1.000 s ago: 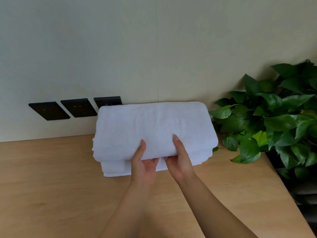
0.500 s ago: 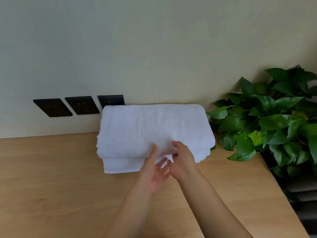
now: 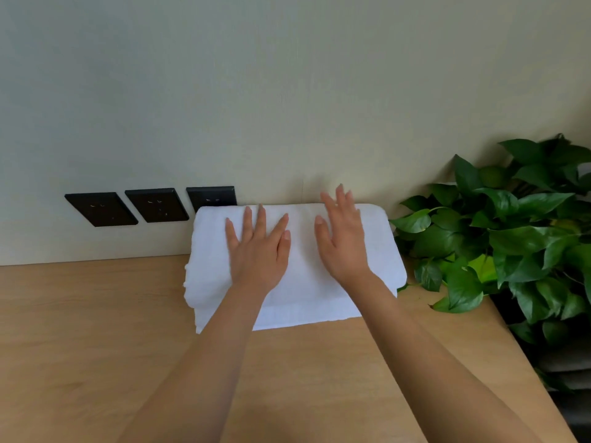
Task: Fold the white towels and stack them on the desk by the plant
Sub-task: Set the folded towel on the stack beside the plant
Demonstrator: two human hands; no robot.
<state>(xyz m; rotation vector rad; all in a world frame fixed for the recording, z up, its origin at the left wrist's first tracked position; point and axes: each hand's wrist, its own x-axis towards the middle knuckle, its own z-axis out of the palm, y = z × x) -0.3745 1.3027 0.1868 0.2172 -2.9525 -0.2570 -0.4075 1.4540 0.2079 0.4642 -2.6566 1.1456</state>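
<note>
Overall, a pale wall (image 3: 287,91) filled the upper half of the head view. Below it ran a light wooden desk (image 3: 80,346), whose far edge met the wall. A leafy green plant (image 3: 511,235) stood at the right end of the desk, and its nearest leaves were just beside the towels.

The white towels (image 3: 303,251) lay folded in a stack of two on the desk. The stack sat back against the wall, between the plant and a row of sockets. The upper towel (image 3: 211,251) was thick with rounded edges. It sat squarely on the lower towel (image 3: 303,318), whose front edge showed beneath it on the near side.

Both bare forearms reached in from the bottom of the view. The left hand (image 3: 259,251) lay flat on the left part of the upper towel, fingers straight and spread, holding nothing. The right hand (image 3: 343,241) was over the right part with fingers straight and close together, also gripping nothing. Its fingertips were blurred and reached past the far edge of the towel, so it could not be confirmed whether the palm touched the cloth. The two hands were near each other but apart.

Three black sockets (image 3: 156,204) were set in the wall to the left of the stack. The stack's rear left corner covered the lower right part of the nearest one.
</note>
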